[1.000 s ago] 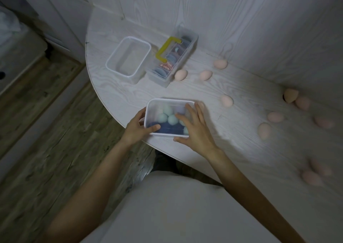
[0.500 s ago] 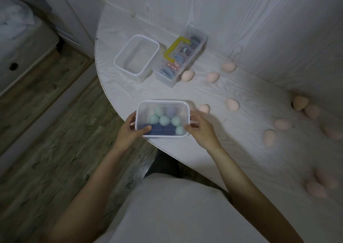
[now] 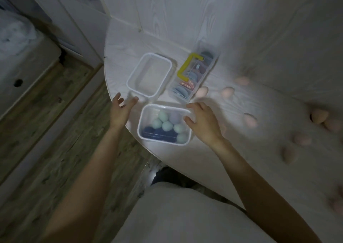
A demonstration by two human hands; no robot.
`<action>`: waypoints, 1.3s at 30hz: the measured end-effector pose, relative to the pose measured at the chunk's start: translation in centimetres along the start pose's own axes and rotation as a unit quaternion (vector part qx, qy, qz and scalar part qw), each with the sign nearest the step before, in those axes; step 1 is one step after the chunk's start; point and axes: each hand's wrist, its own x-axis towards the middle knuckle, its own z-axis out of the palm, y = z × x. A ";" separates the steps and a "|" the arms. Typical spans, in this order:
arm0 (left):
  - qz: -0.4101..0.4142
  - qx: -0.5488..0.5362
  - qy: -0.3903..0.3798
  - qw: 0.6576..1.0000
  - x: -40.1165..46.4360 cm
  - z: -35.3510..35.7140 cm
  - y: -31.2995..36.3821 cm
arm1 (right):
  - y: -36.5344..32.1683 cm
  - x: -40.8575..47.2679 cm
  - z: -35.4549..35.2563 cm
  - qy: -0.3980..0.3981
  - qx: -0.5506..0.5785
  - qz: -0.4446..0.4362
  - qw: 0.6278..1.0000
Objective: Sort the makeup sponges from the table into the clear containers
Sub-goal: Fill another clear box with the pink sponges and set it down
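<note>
Wood-grain flooring runs along my far left, and the pale round table (image 3: 250,155) fills everything ahead, pushed into a corner of white panelled wall. My left hand (image 3: 121,110) hovers at the table's edge with fingers spread wide and nothing in them, just short of the empty clear container (image 3: 148,75) that lies beyond it; I judge it is placed to pull that tub closer, since it has no sponges yet. Between my hands stands the filled container (image 3: 164,124), holding mint, lilac and dark blue sponges (image 3: 167,126), set near me where dropping things in is easy. My right hand (image 3: 204,123) rests its loosely curled fingers at that tub's right rim; whether it grips the rim I cannot tell through the blur. Beyond it stands a narrow organiser (image 3: 194,75) with a yellow handle (image 3: 185,67), stocked with flat puffs. To the right of my right hand the pink sponges (image 3: 250,121) lie scattered and well apart across the table, unsorted, so most of the job looks undone.
</note>
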 end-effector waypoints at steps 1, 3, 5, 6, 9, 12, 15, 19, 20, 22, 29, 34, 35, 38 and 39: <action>-0.034 -0.006 -0.014 0.999 1.5 0.0 0.7 | -0.8 0.8 0.3 0.000 -0.024 -0.018 1.000; -0.077 -0.008 -0.049 0.996 3.3 0.6 1.4 | -2.1 2.1 0.9 -0.036 -0.102 -0.043 0.993; -0.085 -0.010 -0.072 0.994 4.3 1.4 1.9 | -2.9 3.4 1.5 -0.096 -0.184 -0.052 0.977; -0.086 -0.020 -0.073 0.993 4.5 1.8 2.1 | -2.9 3.8 1.8 -0.118 -0.207 -0.045 0.970; -0.086 -0.080 -0.063 0.991 5.2 2.3 2.6 | -2.3 4.3 2.4 -0.156 -0.219 -0.008 0.963; -0.051 -0.125 -0.061 0.989 5.0 1.4 3.6 | -2.0 4.2 2.6 -0.141 -0.173 0.003 0.975; 0.005 -0.156 -0.070 0.985 2.7 0.0 5.4 | -2.3 3.6 1.3 0.020 -0.007 0.019 1.000; 0.053 -0.141 -0.159 0.976 -2.5 -0.7 6.9 | -3.0 1.8 -3.0 0.133 0.374 0.113 0.911; 0.059 -0.116 -0.178 0.975 -3.8 -0.4 6.7 | -2.6 1.0 -3.8 0.121 0.434 0.133 0.883; 0.050 -0.083 -0.197 0.976 -5.9 0.3 5.8 | -1.5 -0.5 -4.3 0.091 0.471 0.149 0.865; -0.008 -0.080 -0.134 0.988 -10.3 0.5 1.5 | 0.8 -4.9 -1.9 0.015 0.507 0.232 0.830; -0.046 -0.047 -0.063 0.996 -12.8 0.9 0.1 | 0.8 -5.0 -0.2 0.032 0.520 0.236 0.821; -0.067 -0.049 -0.072 0.994 -13.5 1.0 -0.2 | 0.8 -5.2 0.1 0.042 0.498 0.226 0.836; -0.108 -0.082 -0.116 0.984 -14.8 1.7 -1.2 | 1.0 -5.9 0.3 0.057 0.451 0.212 0.865; -0.110 -0.102 -0.112 0.982 -14.9 1.9 -1.4 | 1.1 -6.0 0.3 0.055 0.446 0.208 0.869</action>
